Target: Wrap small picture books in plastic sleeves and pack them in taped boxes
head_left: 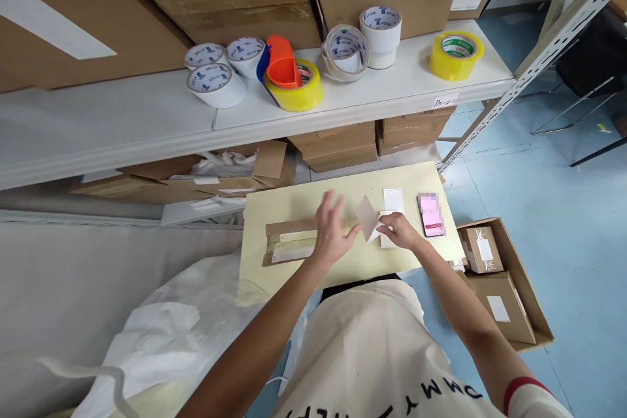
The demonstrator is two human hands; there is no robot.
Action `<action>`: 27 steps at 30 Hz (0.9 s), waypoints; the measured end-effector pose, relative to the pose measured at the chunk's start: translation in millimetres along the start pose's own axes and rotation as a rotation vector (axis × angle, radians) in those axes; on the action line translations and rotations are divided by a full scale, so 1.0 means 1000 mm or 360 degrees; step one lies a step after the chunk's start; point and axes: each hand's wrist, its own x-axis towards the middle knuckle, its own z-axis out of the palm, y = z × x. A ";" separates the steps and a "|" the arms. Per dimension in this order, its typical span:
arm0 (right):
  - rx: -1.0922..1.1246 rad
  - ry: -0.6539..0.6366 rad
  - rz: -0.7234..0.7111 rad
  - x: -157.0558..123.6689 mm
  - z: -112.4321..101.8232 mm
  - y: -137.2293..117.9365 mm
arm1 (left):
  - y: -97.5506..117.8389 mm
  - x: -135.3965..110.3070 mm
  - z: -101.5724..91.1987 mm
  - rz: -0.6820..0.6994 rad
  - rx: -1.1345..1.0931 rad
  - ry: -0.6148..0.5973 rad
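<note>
Over the middle of a pale yellow table (416, 179), my right hand (399, 230) pinches a small white card (366, 214) by its edge, and the card is tilted up. My left hand (333, 228) is just left of that card, fingers spread and slightly blurred, with nothing in it. More white cards (392, 200) lie flat beyond and beneath my right hand. Left of my left hand is a flat brown cardboard piece (274, 235) with white strips and clear tape on it. A phone with a pink screen (431, 214) rests to the right of the cards.
A grey shelf (161, 111) behind the table bears white tape rolls (215, 83), yellow tape rolls (455, 55) and an orange tape dispenser (284, 65). An open carton (533, 307) with small boxes stands on the floor at right. White plastic sheeting (171, 320) lies at left.
</note>
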 end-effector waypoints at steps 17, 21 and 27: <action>0.0029 -0.0168 -0.0176 -0.001 -0.005 -0.004 | 0.034 0.037 -0.003 0.0355 0.0238 -0.1284; 0.0078 -0.0104 -0.0206 -0.001 -0.002 -0.002 | 0.036 0.039 0.000 0.0294 0.0295 -0.1364; -0.0054 -0.0029 -0.0170 -0.003 0.001 -0.002 | 0.031 0.040 0.011 0.0034 0.0269 -0.1369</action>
